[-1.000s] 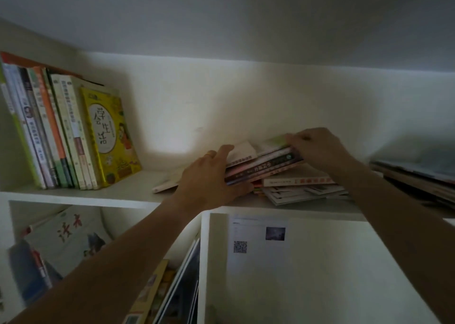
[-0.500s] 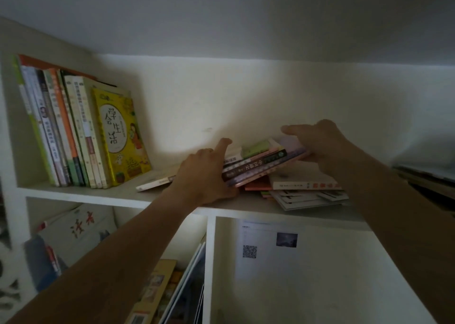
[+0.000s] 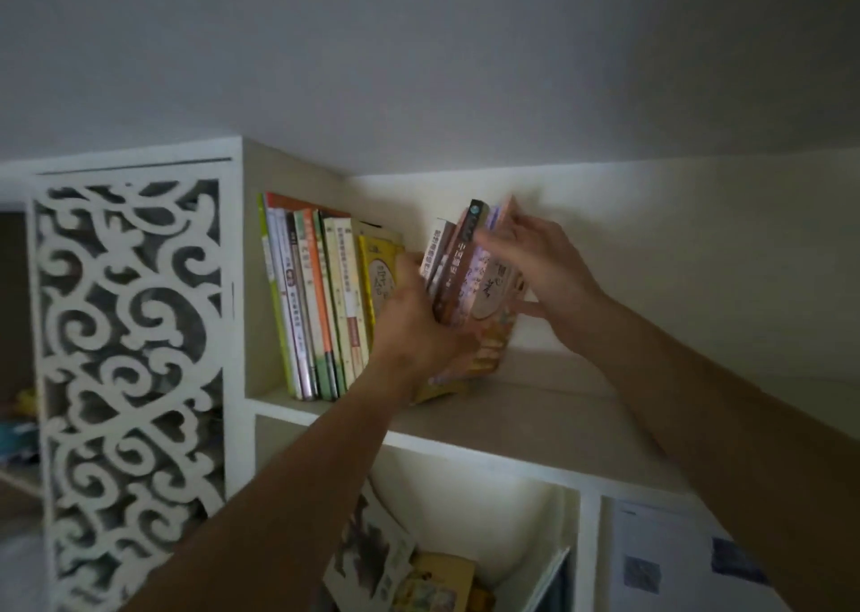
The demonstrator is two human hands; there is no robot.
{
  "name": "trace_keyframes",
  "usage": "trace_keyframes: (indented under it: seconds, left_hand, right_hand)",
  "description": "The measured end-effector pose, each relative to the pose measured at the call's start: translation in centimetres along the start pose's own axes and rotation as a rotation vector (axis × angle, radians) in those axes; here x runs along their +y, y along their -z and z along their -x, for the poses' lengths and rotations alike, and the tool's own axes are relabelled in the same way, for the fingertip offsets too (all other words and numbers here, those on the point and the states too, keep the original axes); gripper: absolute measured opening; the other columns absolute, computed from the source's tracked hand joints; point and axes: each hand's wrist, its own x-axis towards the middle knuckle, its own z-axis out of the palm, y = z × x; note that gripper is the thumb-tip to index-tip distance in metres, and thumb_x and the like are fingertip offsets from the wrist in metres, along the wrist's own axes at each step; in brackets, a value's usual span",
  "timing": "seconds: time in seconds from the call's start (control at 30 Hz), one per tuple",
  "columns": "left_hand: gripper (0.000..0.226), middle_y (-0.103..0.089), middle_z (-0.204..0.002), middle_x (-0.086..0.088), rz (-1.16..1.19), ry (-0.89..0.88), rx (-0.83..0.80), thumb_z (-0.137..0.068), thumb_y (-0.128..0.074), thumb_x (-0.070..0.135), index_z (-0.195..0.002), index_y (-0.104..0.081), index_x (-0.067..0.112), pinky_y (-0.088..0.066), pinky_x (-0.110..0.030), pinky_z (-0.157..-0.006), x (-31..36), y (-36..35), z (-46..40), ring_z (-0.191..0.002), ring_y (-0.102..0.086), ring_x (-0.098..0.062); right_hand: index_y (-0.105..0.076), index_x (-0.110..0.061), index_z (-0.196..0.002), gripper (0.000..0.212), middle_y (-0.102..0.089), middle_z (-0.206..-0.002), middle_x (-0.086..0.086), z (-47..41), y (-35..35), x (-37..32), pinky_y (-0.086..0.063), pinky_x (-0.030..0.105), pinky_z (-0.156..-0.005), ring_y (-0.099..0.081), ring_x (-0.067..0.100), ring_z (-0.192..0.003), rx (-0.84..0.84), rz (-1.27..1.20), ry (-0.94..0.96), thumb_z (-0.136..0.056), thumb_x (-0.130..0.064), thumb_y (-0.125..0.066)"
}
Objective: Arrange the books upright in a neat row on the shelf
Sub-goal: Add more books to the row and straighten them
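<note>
The scene is a white shelf unit under a plain grey ceiling, in dim light. The upper shelf [image 3: 535,418] carries all the task items. The landmark for this description is the standing row of books [image 3: 316,304], which leans against the left wall of the upper compartment, spines outward.

A bundle of books [image 3: 470,285] sits just right of the standing row, with its lower edge on or just above the shelf board; the contact is hidden by the left hand. The long axis of the bundle runs bottom to top and tilts to the right, away from the row. A wedge-shaped gap separates the bundle top from the yellow book [image 3: 381,271] at the right end of the row.

The left hand [image 3: 414,327] lies between the row and the bundle, fingers curled round the lower spines: the grip is closed on the bundle. The right hand [image 3: 544,267] is on the far side of the bundle from the row, fingers spread flat against the outer cover; motion blur obscures the fingertips.

Judgement: the coming move is a rotation and slide of the bundle leftward until it is upright and touches the yellow book. The right hand is placed to push; the left hand occupies the gap and obstructs closure until removed.

To the left of the row is a white fretwork panel [image 3: 130,360]. Below the row, the lower compartment [image 3: 465,541] holds loose books.
</note>
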Motion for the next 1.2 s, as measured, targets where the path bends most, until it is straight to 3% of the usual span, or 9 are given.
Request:
trace_keyframes:
  seconds: [0.07,0.17,0.33,0.43,0.63,0.73,0.8,0.93,1.2]
  left_hand:
    - [0.089,-0.063,-0.099,0.013,0.011,0.035,0.053,-0.066,-0.095,0.040,-0.123,-0.028,0.028,-0.054,-0.022,-0.065,-1.5,-0.1,1.3,-0.082,-0.067,-0.011]
    - [0.093,-0.065,-0.103,0.011,-0.016,0.025,0.159,-0.067,-0.093,0.046,-0.132,-0.030,0.025,-0.056,-0.025,-0.071,-3.5,-0.8,2.9,-0.084,-0.069,-0.012]
    - [0.080,-0.072,-0.105,-0.003,-0.086,-0.067,0.251,-0.082,-0.067,0.058,-0.136,-0.031,0.010,-0.062,-0.033,-0.067,-5.3,-1.7,3.2,-0.081,-0.074,-0.020]
    - [0.075,-0.071,-0.112,-0.011,-0.262,-0.146,0.287,-0.097,-0.037,0.053,-0.146,-0.034,-0.003,-0.063,-0.033,-0.066,-5.5,-2.0,3.1,-0.080,-0.074,-0.021]
    - [0.105,-0.068,-0.120,-0.012,-0.290,-0.142,0.124,-0.081,-0.081,0.045,-0.147,-0.004,0.018,-0.063,-0.033,-0.075,-5.8,-2.0,2.5,-0.097,-0.074,-0.024]
    - [0.122,-0.049,-0.151,-0.017,-0.429,-0.196,0.096,-0.082,-0.071,0.062,-0.159,0.001,0.001,-0.055,-0.039,-0.101,-6.8,-1.1,3.0,-0.125,-0.061,-0.027]
    - [0.108,-0.036,-0.161,-0.020,-0.623,-0.344,0.179,-0.091,-0.047,0.073,-0.160,-0.015,-0.003,-0.036,-0.048,-0.120,-7.5,-0.1,3.8,-0.145,-0.042,-0.036]
    - [0.078,-0.015,-0.171,-0.012,-0.579,-0.491,0.215,-0.107,-0.036,0.058,-0.162,-0.019,0.006,-0.027,-0.050,-0.125,-9.1,1.5,3.7,-0.159,-0.010,-0.027]
    - [0.080,-0.001,-0.172,-0.013,-0.374,-0.515,0.185,-0.103,-0.057,0.034,-0.161,-0.013,0.001,-0.022,-0.056,-0.125,-11.3,2.1,2.6,-0.159,-0.004,-0.030]
  right_hand:
    - [-0.049,-0.040,-0.135,0.096,-0.063,-0.126,-0.019,0.1,-2.1,1.3,-0.059,0.045,-0.088,-0.065,0.009,-0.111,-0.019,0.025,0.026,-0.053,-0.063,-0.092]
    - [-0.052,-0.042,-0.126,0.084,-0.064,-0.123,-0.016,0.8,-4.6,3.5,-0.054,0.040,-0.099,-0.066,0.009,-0.111,-0.103,0.104,0.034,-0.054,-0.051,-0.096]
    - [-0.055,-0.034,-0.122,0.094,-0.073,-0.110,-0.016,1.4,-7.1,5.6,-0.059,0.029,-0.083,-0.072,0.003,-0.095,-0.138,0.164,-0.019,-0.044,-0.075,-0.089]
    - [-0.054,-0.043,-0.112,0.062,-0.070,-0.096,-0.031,2.8,-7.1,6.5,-0.053,0.011,-0.071,-0.068,-0.011,-0.086,-0.146,0.182,0.031,-0.061,-0.064,-0.083]
    - [-0.058,-0.030,-0.125,0.085,-0.072,-0.107,-0.010,2.2,-6.3,7.9,-0.063,0.040,-0.083,-0.073,0.010,-0.093,-0.009,0.235,-0.052,-0.059,-0.082,-0.075]
    - [-0.053,-0.034,-0.121,0.058,-0.069,-0.109,-0.011,3.1,-6.7,7.4,-0.059,0.024,-0.075,-0.070,0.004,-0.090,-0.019,0.284,-0.043,-0.079,-0.071,-0.068]
    - [-0.053,-0.038,-0.112,0.042,-0.069,-0.103,-0.015,3.7,-6.9,7.5,-0.053,0.016,-0.069,-0.068,0.000,-0.087,-0.017,0.320,-0.039,-0.085,-0.069,-0.060]
    - [-0.055,-0.038,-0.117,0.059,-0.069,-0.102,-0.013,3.9,-7.7,8.4,-0.059,0.038,-0.088,-0.069,0.006,-0.091,0.030,0.369,-0.006,-0.077,-0.081,-0.050]
    - [-0.043,-0.041,-0.121,0.093,-0.062,-0.112,-0.012,3.0,-10.5,9.1,-0.056,0.041,-0.089,-0.066,0.014,-0.098,0.108,0.715,-0.019,-0.054,-0.105,-0.040]
